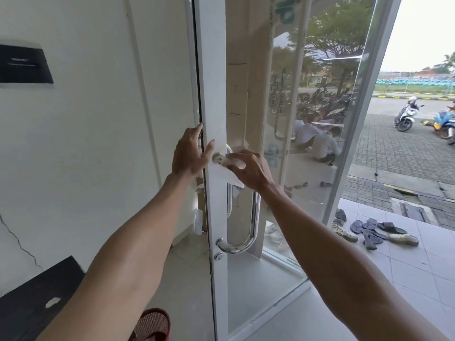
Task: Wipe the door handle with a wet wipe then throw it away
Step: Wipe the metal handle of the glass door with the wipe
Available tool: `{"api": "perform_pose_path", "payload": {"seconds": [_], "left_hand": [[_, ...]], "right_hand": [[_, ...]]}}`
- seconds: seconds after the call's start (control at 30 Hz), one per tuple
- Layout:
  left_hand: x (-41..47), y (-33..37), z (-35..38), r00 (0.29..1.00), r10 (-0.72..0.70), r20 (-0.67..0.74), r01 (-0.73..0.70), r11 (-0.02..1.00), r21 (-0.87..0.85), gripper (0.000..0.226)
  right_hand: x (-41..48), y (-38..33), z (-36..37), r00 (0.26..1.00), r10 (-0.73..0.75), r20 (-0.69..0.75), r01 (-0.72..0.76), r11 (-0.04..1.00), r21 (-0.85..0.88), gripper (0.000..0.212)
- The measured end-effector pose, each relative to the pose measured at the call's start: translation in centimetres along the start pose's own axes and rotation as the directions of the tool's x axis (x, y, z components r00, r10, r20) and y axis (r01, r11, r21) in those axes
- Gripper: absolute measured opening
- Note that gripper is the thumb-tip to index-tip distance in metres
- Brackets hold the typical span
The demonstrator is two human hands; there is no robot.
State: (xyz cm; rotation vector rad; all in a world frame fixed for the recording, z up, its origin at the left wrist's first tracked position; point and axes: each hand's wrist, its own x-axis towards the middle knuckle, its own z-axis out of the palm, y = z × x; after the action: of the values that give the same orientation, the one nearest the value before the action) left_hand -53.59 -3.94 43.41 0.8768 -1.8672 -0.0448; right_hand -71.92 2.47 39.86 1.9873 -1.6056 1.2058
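Chrome pull handle (254,217) bolted to the white door stile (213,94), a long vertical loop running from an upper mount near mid-frame down to a lower mount just above the lock cylinder (218,256). Wet wipe (232,172) bunched over the handle's top bend, a loose corner hanging down beside the tube. Right hand (248,169) clenched around that wipe, pressing it onto the upper mount. Left hand (189,153) released, holding nothing, fingers spread flat against the door's edge to steady it. Hard to tell, with the hand in the way, whether the wipe wraps fully round the tube or only covers its front.

Wiping apparently just begun at the top; most of the chrome below still untouched. Best done by closing the wipe right round the tube and drawing it down the full length, round the lower bend, then back up the rear face. Steady counter-pressure from the braced palm needed to stop the door swinging. No bin in sight.

Beyond: glass pane (320,119), sandals (376,230) on the tiled floor, parked scooters (407,116) outside.
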Motion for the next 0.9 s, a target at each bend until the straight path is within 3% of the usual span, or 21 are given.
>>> {"api": "perform_pose_path", "payload": {"seconds": [0.13, 0.37, 0.57, 0.63, 0.73, 0.9], "left_hand": [[1.2, -0.1, -0.2, 0.999, -0.038, -0.008, 0.038, 0.998, -0.043, 0.053], [2.5, 0.7, 0.0, 0.98, -0.196, -0.018, 0.188, 0.959, -0.212, 0.068], [2.8, 0.5, 0.1, 0.972, -0.234, -0.011, 0.228, 0.954, -0.195, 0.08], [3.1, 0.4, 0.1, 0.97, -0.242, 0.029, 0.242, 0.951, -0.194, 0.073], [3.7, 0.2, 0.2, 0.972, -0.222, 0.079, 0.232, 0.959, -0.162, 0.045], [3.9, 0.1, 0.5, 0.961, -0.27, 0.05, 0.275, 0.942, -0.194, 0.051]], "right_hand": [[-0.2, 0.5, -0.5, 0.999, -0.05, -0.018, 0.05, 0.999, 0.0, 0.033], [-1.1, 0.6, -0.6, 0.998, -0.059, -0.012, 0.058, 0.994, -0.096, 0.033], [0.9, -2.0, 0.0, 0.976, -0.157, 0.153, 0.182, 0.968, -0.17, 0.022], [0.9, -2.1, 0.3, 0.972, -0.148, 0.185, 0.187, 0.958, -0.219, 0.024], [-0.1, -1.6, 0.2, 0.979, -0.156, 0.133, 0.187, 0.946, -0.264, 0.032], [-1.6, -0.4, -0.5, 0.978, -0.186, 0.091, 0.205, 0.931, -0.301, 0.04]]}}
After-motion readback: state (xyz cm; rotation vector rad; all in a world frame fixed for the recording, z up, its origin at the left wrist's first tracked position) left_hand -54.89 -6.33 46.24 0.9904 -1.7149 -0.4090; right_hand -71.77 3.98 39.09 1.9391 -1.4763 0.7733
